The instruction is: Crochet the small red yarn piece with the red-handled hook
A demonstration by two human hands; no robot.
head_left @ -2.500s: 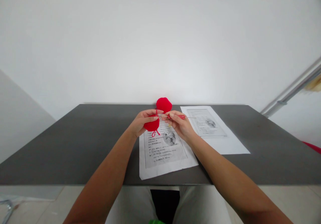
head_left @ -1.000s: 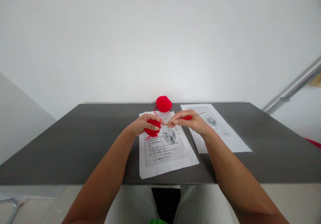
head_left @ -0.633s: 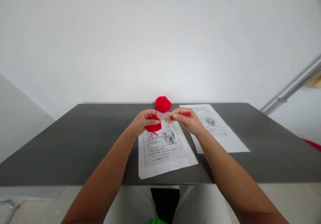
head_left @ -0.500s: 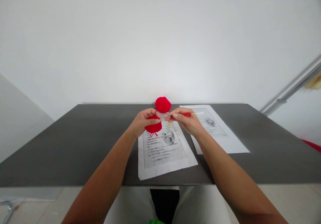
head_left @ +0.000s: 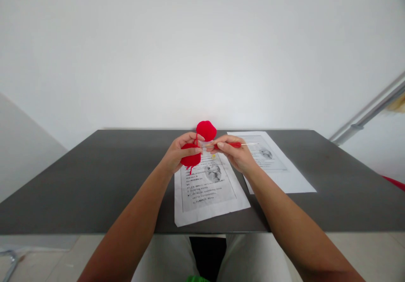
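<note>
Pinching a red yarn piece [head_left: 190,159] in the left hand [head_left: 177,150], thumb across its face, fingers behind. Clock below = as seen in view, 12 is away from the person. Piece is soft, matte, rounded at the bottom; stitches too small to read. Short loose tail [head_left: 190,170] dangles at its 6 o'clock. Thin red strand [head_left: 196,139] runs up at its 12 to the left index finger.

Right hand [head_left: 238,154] is clamped on a slim hook [head_left: 234,145], pen-style: smooth red grip, thin shiny metal shaft poking out toward 3 o'clock. Other end points to 9, at the left fingertips. Can't tell if the tip is in the yarn. Hands just beside each other, small gap, both over the tabletop.

Yarn ball [head_left: 206,130]: red, fuzzy-looking, lumpy round, at 12 o'clock from the hands, by the back edge.

Tabletop [head_left: 126,185] is flat, dark grey, matte. Near paper sheet [head_left: 209,214] lies below the hands at 6: slightly wavy, printed text plus grey oval picture. Small yellow spot [head_left: 213,156] near its top, too blurry to identify. Far paper sheet [head_left: 284,183], flatter, similar print, at 3 from the hands, partly hidden by the right arm. Smooth white wall [head_left: 202,54] behind at 12.
</note>
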